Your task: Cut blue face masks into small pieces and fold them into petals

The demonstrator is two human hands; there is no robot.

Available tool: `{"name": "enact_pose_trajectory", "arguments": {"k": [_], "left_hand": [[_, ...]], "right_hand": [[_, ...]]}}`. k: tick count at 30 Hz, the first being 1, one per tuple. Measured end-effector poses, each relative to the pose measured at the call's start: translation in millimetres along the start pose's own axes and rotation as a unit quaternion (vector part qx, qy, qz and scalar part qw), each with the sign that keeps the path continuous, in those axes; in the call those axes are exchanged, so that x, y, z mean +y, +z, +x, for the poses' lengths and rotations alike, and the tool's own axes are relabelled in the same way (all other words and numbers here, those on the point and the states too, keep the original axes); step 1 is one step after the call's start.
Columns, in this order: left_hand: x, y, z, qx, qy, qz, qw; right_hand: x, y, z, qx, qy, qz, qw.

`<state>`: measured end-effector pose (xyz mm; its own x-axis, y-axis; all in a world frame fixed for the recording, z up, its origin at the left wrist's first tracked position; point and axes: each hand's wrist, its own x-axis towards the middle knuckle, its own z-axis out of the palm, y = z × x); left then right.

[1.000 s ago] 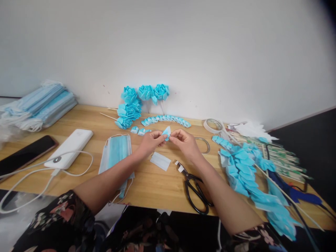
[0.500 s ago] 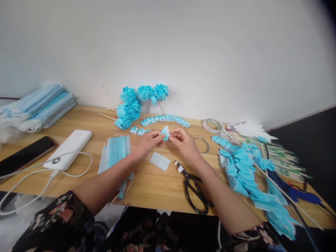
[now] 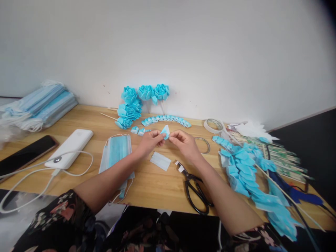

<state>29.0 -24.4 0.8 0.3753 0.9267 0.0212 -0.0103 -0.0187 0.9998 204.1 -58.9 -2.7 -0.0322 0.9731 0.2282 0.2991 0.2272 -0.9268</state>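
Between my two hands is a small folded piece of light-blue mask fabric (image 3: 165, 131), its pointed tip upward. My left hand (image 3: 152, 140) pinches its left side with thumb and finger. The fingertips of my right hand (image 3: 182, 140) are pinched together at its lower right edge. Below them on the table lies a pale cut rectangle of mask fabric (image 3: 160, 161). Black-handled scissors (image 3: 196, 189) rest by my right forearm, with white bits at the blades. Behind my hands runs a curved row of folded blue petals (image 3: 166, 119), with a few more petals (image 3: 134, 130) beside my left hand.
Blue fabric flowers (image 3: 128, 112) on sticks stand by the wall. Flat masks (image 3: 119, 150) lie under my left forearm; a mask stack (image 3: 44, 105), power bank (image 3: 69, 147) and phone (image 3: 28, 154) are left. Tape rolls (image 3: 213, 126) and blue petal strips (image 3: 241, 168) are right.
Both hands stay in nearly the same place, still pinching the folded fabric piece, which looks slightly turned. The whole view has shifted a little.
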Motion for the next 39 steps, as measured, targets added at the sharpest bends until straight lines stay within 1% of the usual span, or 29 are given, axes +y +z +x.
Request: {"name": "enact_pose_trajectory", "arguments": {"k": [3,6,11,19,27,32,37,39], "left_hand": [[3,1,-1,0.005,0.003,0.007,1.0],[4,2,-1,0.008,0.003,0.016,1.0],[3,2,-1,0.002,0.011,0.033,0.999],[-2,2,0,-0.007,0.028,0.048,0.998],[-3,0,0,-0.003,0.039,0.091,0.995],[-1,1,1,-0.003,0.029,0.089,0.996],[0,1,2,-0.016,0.002,0.057,0.998],[0,1,2,-0.016,-0.003,0.053,0.998]], "right_hand": [[-2,1,-1,0.008,0.013,0.017,1.0],[-1,1,0,0.012,0.022,0.013,1.0],[4,1,1,0.017,0.021,0.014,1.0],[8,1,4,-0.01,0.034,0.096,0.995],[7,2,3,-0.01,0.017,0.038,0.999],[4,1,2,-0.015,0.015,0.017,1.0],[-2,-6,3,-0.009,0.027,0.035,0.999],[-3,-7,3,-0.021,0.029,0.049,0.998]]}}
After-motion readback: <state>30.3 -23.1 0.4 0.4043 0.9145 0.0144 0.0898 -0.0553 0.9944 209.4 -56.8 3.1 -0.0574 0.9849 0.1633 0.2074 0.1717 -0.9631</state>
